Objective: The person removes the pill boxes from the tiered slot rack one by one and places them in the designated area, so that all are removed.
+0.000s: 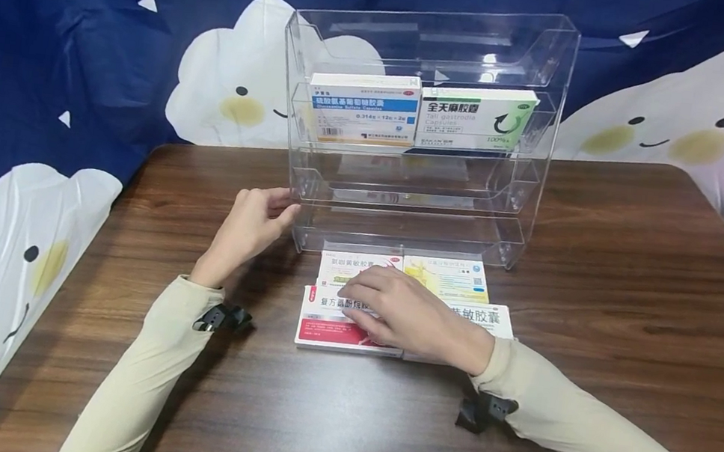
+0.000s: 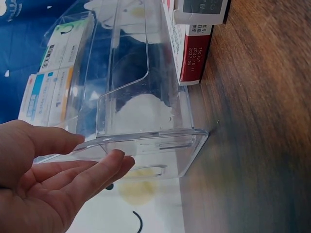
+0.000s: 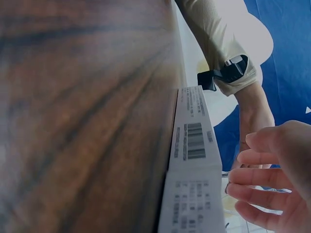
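My left hand (image 1: pixel 250 223) is at the lower left side of a clear acrylic display rack (image 1: pixel 403 223). In the left wrist view its thumb and fingers straddle the rack's side edge. My right hand (image 1: pixel 402 314) is over several medicine boxes on the table, its fingers loosely bent with nothing held. Beneath it are a red-and-white box (image 1: pixel 332 332) and a white box (image 1: pixel 493 320), partly covered by the hand and wrist. Behind them, against the rack's front, are a white capsule box (image 1: pixel 347 262) and a yellow-and-white box (image 1: pixel 453 279).
On an upper tier of the rack stand a blue-and-white box (image 1: pixel 362 113) and a green-and-white box (image 1: pixel 472 123), side by side. The brown wooden table (image 1: pixel 632 289) extends around the rack. A blue curtain with white clouds (image 1: pixel 217 80) hangs behind.
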The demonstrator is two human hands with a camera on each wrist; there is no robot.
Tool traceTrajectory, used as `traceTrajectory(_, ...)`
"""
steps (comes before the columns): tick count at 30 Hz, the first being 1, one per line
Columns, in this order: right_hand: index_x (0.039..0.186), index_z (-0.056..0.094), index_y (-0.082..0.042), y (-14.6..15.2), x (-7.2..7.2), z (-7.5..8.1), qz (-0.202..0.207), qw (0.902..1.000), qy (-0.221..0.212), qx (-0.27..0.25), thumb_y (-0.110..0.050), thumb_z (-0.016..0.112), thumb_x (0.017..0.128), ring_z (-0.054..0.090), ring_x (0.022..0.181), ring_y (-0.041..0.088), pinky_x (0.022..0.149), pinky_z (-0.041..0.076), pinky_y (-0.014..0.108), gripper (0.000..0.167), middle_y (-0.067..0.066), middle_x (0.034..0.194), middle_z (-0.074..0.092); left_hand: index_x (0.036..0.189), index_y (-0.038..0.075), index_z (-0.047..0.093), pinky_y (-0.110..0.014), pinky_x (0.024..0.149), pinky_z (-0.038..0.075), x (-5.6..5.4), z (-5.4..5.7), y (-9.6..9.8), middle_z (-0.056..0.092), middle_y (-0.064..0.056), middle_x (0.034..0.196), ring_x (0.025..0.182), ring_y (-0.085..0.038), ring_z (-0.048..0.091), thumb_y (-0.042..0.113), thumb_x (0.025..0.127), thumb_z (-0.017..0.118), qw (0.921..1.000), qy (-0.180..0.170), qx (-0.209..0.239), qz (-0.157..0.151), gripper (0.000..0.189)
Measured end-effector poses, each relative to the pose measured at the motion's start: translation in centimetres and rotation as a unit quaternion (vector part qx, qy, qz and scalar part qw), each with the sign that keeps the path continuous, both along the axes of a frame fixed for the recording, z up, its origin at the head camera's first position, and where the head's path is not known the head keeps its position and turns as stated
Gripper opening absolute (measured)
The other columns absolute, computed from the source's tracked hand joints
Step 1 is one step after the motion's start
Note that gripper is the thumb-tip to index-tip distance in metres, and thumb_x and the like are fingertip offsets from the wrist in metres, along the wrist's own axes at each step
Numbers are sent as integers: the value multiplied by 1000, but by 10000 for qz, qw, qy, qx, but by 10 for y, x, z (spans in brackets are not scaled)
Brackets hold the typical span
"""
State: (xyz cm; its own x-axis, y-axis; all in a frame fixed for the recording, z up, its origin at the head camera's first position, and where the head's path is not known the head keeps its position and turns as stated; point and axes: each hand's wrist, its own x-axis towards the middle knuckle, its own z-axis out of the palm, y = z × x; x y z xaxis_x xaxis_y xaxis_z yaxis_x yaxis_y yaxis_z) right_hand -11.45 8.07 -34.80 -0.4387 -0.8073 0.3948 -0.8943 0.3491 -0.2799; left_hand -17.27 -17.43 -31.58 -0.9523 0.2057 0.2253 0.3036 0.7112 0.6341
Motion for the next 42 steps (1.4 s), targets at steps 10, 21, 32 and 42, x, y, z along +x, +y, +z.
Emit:
traceTrajectory(10, 109, 70, -4, 3, -9, 0, -72, 10000, 54, -43, -20, 64, 92, 64, 102, 20, 95, 48, 36, 24, 6, 105, 70, 120, -8, 63, -41, 92, 51, -2, -2, 4, 68, -21, 108, 107, -29, 65, 10, 94, 60, 9999, -117, -1, -27, 32)
traceTrajectory(21, 106, 71, -3, 8, -19, 10, -120, 9994, 36, -313, -16, 68, 89, 65, 96, 19, 91, 50, 37, 21, 7, 100, 71, 120, -8, 63, -40, 93, 50, -4, -2, 3, 69, -20, 108, 107, -29, 65, 12, 93, 60, 10000, -38, -16, -1, 33)
traceTrajectory(32, 112, 65, 4, 61, -45, 95, -1388, 9799, 942, -1085, -4, 70, 85, 63, 101, 32, 92, 49, 43, 29, 20, 109, 67, 120, -6, 64, -39, 93, 50, -3, 4, 1, 69, -18, 108, 108, -27, 64, 14, 94, 59, 10000, -66, -74, 2, 34)
traceTrajectory(42, 114, 62, 9, 110, -95, 140, -2953, 9444, 1346, -535, 5, 64, 86, 55, 100, 44, 89, 42, 51, 28, 26, 111, 64, 119, -7, 64, -41, 89, 52, -1, 1, 0, 69, -20, 107, 104, -27, 66, 10, 93, 60, 10000, -31, -36, -25, 31)
